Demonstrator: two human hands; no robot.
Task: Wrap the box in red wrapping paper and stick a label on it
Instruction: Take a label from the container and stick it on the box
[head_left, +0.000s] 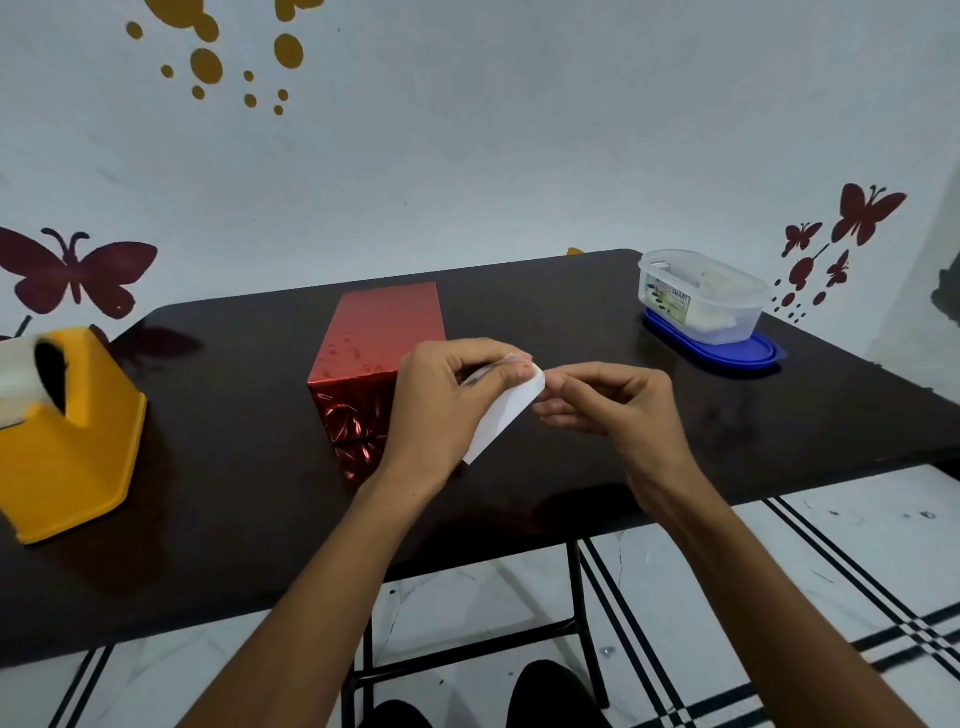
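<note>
Left hand (436, 400) and right hand (618, 405) meet, both pinching white label (506, 415); red-wrapped box (379, 327) at their 10 o'clock.

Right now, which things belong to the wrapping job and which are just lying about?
Job: shiny red foil-wrapped box; white paper label in left hand and right hand.
Lying about: yellow plastic tape dispenser; clear plastic tub on blue lid.

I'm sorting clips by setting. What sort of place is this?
Probably a room in a home, set up for crafts: butterfly decals on the wall, a dark table on a tiled floor, and a yellow tape dispenser near the red wrapped box.
</note>
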